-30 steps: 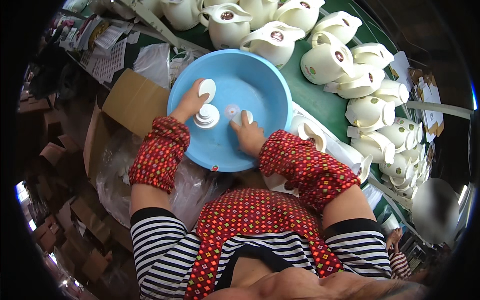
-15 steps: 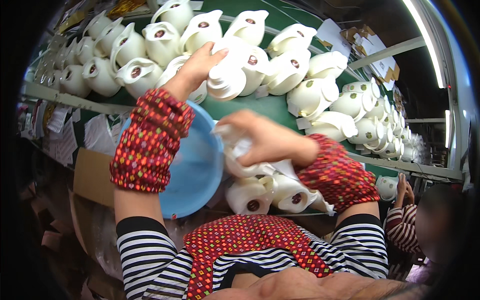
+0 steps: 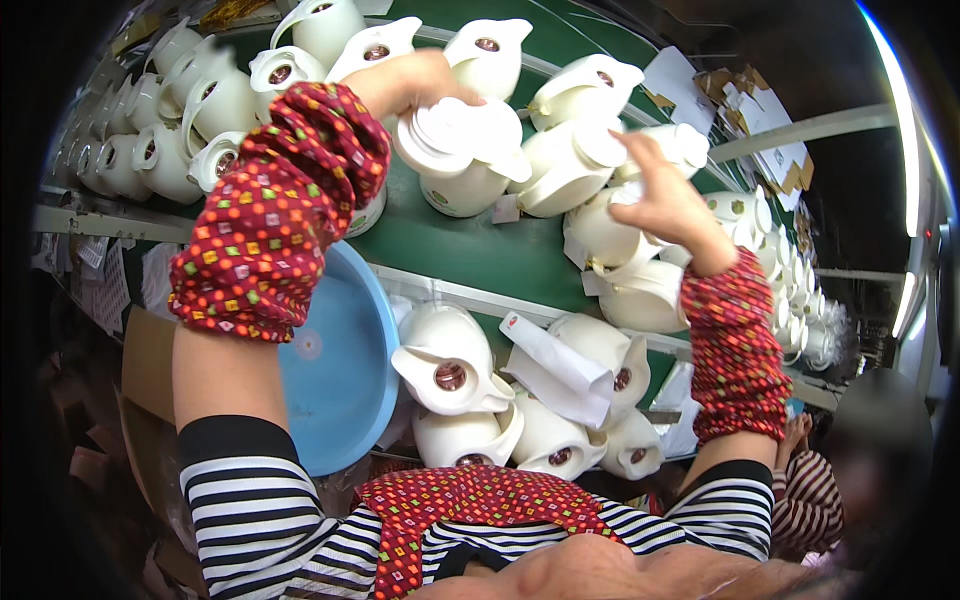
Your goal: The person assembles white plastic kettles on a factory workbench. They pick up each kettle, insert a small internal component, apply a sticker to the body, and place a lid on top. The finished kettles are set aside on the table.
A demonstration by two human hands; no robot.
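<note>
Green tabletop, cream jugs, blue basin, bright tube light

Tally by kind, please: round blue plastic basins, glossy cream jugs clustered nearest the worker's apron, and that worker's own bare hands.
Round blue plastic basin: 1
Glossy cream jugs, nearest cluster: 5
Worker's bare hands, left hand and right hand: 2
Total: 8
</note>
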